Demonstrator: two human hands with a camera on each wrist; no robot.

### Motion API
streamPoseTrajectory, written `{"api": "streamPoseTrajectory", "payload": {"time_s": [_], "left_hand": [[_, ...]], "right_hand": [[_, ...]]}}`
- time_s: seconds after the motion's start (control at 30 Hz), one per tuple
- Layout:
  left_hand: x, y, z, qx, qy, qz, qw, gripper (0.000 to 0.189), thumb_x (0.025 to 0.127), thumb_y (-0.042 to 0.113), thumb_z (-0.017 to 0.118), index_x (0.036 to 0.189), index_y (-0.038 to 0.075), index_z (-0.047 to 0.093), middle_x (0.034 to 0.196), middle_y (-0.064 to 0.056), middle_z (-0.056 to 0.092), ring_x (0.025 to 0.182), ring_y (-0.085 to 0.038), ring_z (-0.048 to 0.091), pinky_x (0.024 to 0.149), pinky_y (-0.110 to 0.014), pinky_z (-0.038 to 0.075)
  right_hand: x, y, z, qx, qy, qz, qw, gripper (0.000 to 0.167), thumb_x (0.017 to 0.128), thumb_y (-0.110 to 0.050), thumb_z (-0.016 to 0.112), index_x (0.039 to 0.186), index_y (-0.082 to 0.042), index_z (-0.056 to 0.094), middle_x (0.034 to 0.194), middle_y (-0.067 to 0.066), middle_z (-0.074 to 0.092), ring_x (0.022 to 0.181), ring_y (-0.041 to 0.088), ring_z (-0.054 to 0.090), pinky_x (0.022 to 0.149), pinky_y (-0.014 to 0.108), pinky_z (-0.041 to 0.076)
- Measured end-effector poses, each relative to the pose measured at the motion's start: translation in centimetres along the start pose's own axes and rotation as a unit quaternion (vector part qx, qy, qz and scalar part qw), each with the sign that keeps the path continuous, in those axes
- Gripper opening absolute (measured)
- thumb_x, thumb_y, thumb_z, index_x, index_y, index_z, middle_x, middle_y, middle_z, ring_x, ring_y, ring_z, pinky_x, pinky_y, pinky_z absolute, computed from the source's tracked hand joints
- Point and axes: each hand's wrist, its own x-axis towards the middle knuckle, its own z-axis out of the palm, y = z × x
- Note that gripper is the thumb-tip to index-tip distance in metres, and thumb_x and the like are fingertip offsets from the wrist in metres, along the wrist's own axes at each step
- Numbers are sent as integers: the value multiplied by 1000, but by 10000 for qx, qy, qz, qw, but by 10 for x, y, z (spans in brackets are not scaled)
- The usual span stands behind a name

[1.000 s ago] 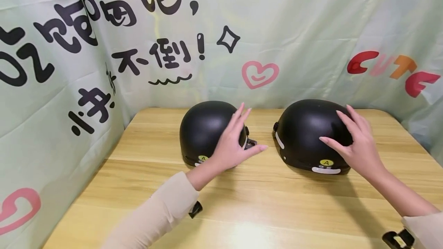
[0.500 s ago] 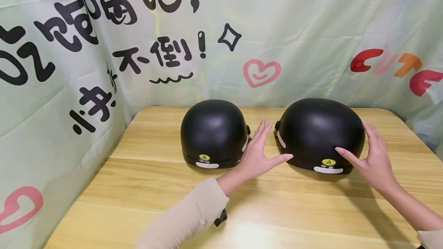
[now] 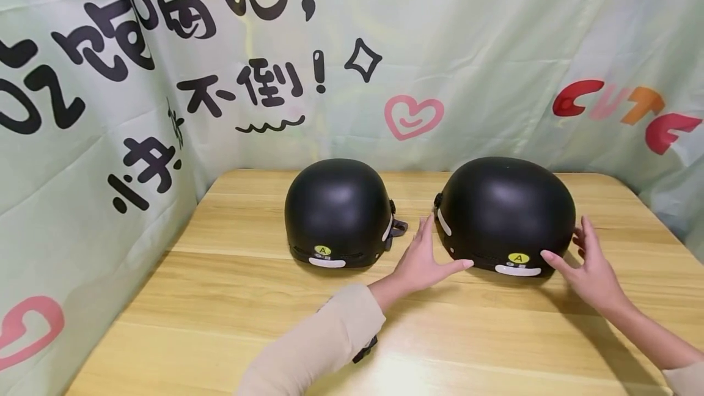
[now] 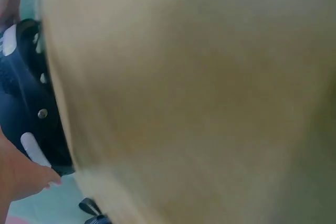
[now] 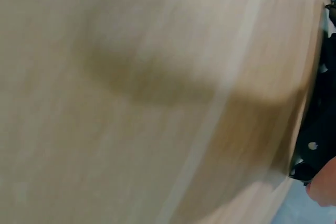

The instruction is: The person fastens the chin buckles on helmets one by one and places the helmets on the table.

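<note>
Two matte black helmets sit on the wooden table, a left one [image 3: 338,212] and a right one [image 3: 506,212], each with a yellow "A" sticker and a white strip low on the side facing me. My left hand [image 3: 420,267] is at the right helmet's left side, fingers straight and thumb spread toward its lower rim. My right hand [image 3: 591,274] is at its right side, thumb over the lower edge and fingers beside the shell. Whether either hand touches the shell is unclear. Both wrist views catch only part of the helmet [image 4: 26,93] at their edges.
The wooden table [image 3: 231,310] reaches back to a pale green curtain [image 3: 484,47] with black lettering, pink hearts and the word CUTE. A dark strap [image 3: 398,228] sticks out from the left helmet's right side, in the gap between the helmets.
My left hand has moved right, from in front of the left helmet to the right helmet's left side. My right hand has come down along the right helmet's right side. The helmets stay put.
</note>
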Motion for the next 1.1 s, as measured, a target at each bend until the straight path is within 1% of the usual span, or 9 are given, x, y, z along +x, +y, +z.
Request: {"api": "streamPoseTrajectory", "payload": {"time_s": [0.3,0.4,0.5,0.57,0.63,0.73,0.8,1.0,1.1], "left_hand": [[2,-2,10,158,-186,117,9996,108,73,56,70,151,22,4,155,-9,16,138,-25,30,106,-42,37],[1,-1,12,181,-230,148,9995,108,73,56,71,150,23,3,155,-6,19,136,-24,34,105,-39,38],[1,1,14,153,-280,127,9994,108,73,55,70,150,23,3,154,-4,20,135,-23,36,105,-37,39],[0,2,15,126,-316,79,9994,108,73,55,71,150,23,3,154,-3,22,134,-22,38,104,-36,40],[0,3,16,103,-333,70,9994,108,73,54,71,150,23,3,153,-2,25,133,-21,39,102,-34,41],[-1,5,19,121,-375,82,9992,108,73,53,72,150,22,3,151,0,28,131,-19,42,101,-32,43],[0,6,21,157,-399,119,9990,108,73,53,72,150,20,3,151,0,28,131,-18,42,101,-31,42],[2,6,23,325,-412,127,9985,109,74,53,71,150,17,2,152,0,26,131,-17,43,102,-30,42],[4,4,23,320,-416,174,9985,110,74,52,71,150,16,1,152,1,27,130,-17,43,102,-29,42]], "right_hand": [[-3,16,2,-203,-364,-317,9986,103,85,-13,67,149,-25,-13,144,41,14,137,42,15,86,-9,10],[-3,20,4,-275,-420,-458,9977,107,81,-11,71,149,-28,-10,135,47,25,137,-1,19,85,-9,13],[-3,21,4,-339,-439,-575,9968,109,79,-9,72,149,-28,-8,126,49,34,105,-31,22,84,-9,15],[-3,22,4,-389,-438,-587,9966,109,79,-10,73,149,-28,-8,123,49,37,97,-33,23,84,-9,15],[-4,23,4,-422,-480,-500,9967,108,80,-11,72,149,-29,-9,125,49,35,99,-32,21,100,-1,13],[-7,24,3,-438,-548,-340,9970,107,82,-14,71,148,-30,-12,129,48,32,117,-25,16,117,33,7],[-8,25,3,-438,-586,-258,9970,106,83,-16,70,148,-31,-13,130,48,29,128,-13,14,110,57,2],[-8,26,0,-563,-590,-226,9964,106,83,-16,70,148,-30,-12,129,48,30,135,10,23,107,61,5],[-7,26,-1,-641,-607,-243,9958,106,82,-17,70,148,-29,-11,128,49,32,130,-5,27,107,59,8]]}}
